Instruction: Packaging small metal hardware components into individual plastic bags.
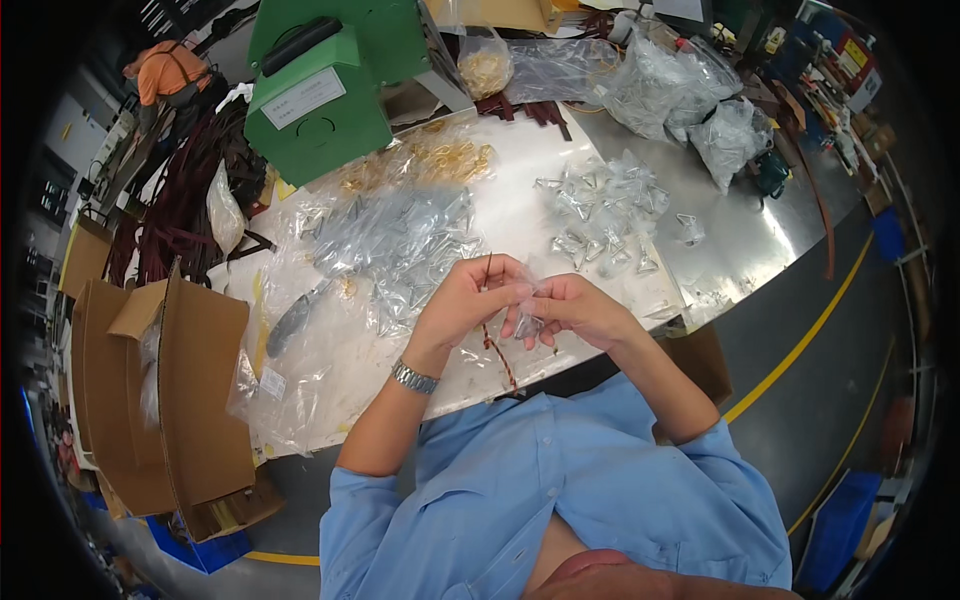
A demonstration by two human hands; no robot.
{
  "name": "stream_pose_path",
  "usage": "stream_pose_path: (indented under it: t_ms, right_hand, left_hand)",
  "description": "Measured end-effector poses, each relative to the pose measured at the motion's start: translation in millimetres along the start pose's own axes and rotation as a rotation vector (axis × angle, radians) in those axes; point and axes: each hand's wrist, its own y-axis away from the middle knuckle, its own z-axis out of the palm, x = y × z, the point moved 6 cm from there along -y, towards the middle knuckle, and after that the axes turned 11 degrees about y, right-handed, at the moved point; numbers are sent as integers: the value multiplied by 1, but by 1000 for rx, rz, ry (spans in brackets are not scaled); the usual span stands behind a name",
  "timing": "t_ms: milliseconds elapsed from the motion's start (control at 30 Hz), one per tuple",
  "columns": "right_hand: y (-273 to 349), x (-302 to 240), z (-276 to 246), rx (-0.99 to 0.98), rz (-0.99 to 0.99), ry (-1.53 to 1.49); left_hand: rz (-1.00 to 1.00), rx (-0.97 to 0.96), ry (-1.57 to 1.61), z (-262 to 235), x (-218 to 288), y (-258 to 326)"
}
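A person in a blue shirt (560, 470) holds a small clear plastic bag (528, 322) in front of the body, over the near edge of a cluttered white tabletop (525, 150). The left hand (488, 302) pinches it between thumb and forefinger; the right hand (578, 305) pinches it close beside, the two thumbs nearly meeting. What the bag contains is hidden by fingers and glare.

So near the edge, a loosened pinch could send the bag or small contents down to the lap or floor (795, 385). Thin film may tear if both hands pull hard, or cling to the fingertips. A twisted cord (500, 362) just below the left hand could snag on it. Bagged silvery triangular rings (600, 190) to the right and a larger heap of bagged metal hardware (400, 240) to the left look alike enough to be mixed up, as judged from here, and a sweeping forearm might spill either.

Behind, a green machine (345, 110) bears a white rectangular label (303, 97) with dark print, too small to read surely. A white printed sticker (272, 383) on a clear bag at left is likewise illegible. No brand can be made out.
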Motion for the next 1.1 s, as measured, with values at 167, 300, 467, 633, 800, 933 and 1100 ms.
stream_pose_path:
  t_ms: [167, 300, 467, 633, 800, 933, 1100]
  right_hand:
    - [3, 14, -7, 11, 62, -183]
    - [6, 12, 1, 112, 115, -236]
    - [4, 23, 1, 432, -65, 498]
    - [23, 17, 2, 356, 5, 618]
    - [28, -1, 2, 330, -40, 415]
    - [29, -9, -4, 201, -28, 365]
    - [41, -13, -6, 48, -68, 175]
  left_hand:
    - [110, 159, -280, -8, -8, -1]
    - [276, 305, -490, -7, -4, 4]
    - [299, 296, -508, -12, -11, 0]
    - [-44, 123, -210, -15, -20, -1]
    - [-174, 37, 311, -28, -33, -2]
    - [110, -51, 681, -68, -15, -7]
    - [144, 10, -469, -35, 15, 1]
